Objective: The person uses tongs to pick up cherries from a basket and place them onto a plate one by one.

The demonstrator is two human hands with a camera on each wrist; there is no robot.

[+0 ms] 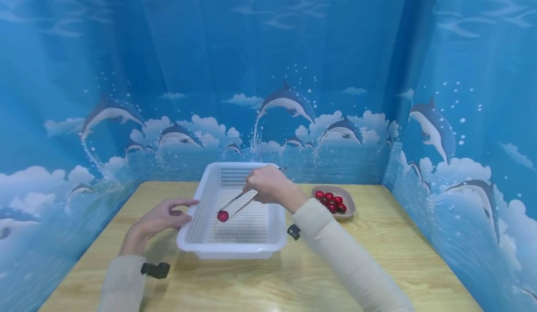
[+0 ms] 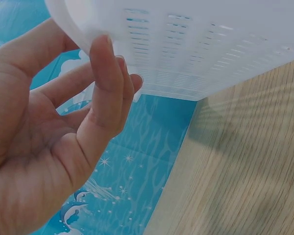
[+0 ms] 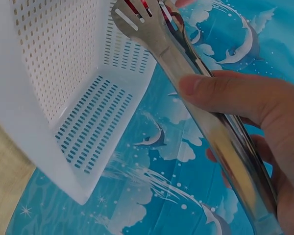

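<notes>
My right hand point(image 1: 270, 185) grips metal tongs point(image 3: 218, 144), thumb along one arm and fingers wrapped round the other side. The slotted tips of the tongs pinch a single red cherry point(image 1: 223, 216), which in the head view overlaps the left part of a white plastic basket point(image 1: 230, 247). Perforations cover the basket's floor and walls. At its left rim is my left hand point(image 1: 161, 216), which pinches the edge between thumb and fingers; the left wrist view shows the fingers point(image 2: 108, 73) bent close against the white wall.
To the right of the basket, a small beige dish point(image 1: 349, 203) with several red cherries point(image 1: 329, 197) sits on the wood-grain table point(image 1: 235, 284). Blue curtains point(image 1: 356, 69) printed with dolphins enclose the table at the back and both sides.
</notes>
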